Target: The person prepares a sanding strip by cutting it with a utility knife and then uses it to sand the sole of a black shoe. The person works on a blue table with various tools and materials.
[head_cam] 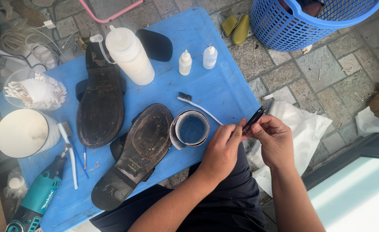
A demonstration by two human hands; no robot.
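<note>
My left hand (221,150) and my right hand (275,139) meet just past the right edge of a blue table (224,86), both gripping a slim black tool (254,119) that looks like a utility knife. Left fingertips pinch its lower end; the right hand wraps the handle. Next to my left hand lies a roll of tape-like strip (191,129). Two worn black shoes lie sole-up on the table, one near me (133,154) and one further left (100,103).
On the table: a white squeeze bottle (129,56), two small dropper bottles (185,62), a toothbrush (198,107), a cup of cotton swabs (35,91), a white tub (22,133), brushes and a teal rotary tool (37,197). A blue basket (301,21) stands on the paving.
</note>
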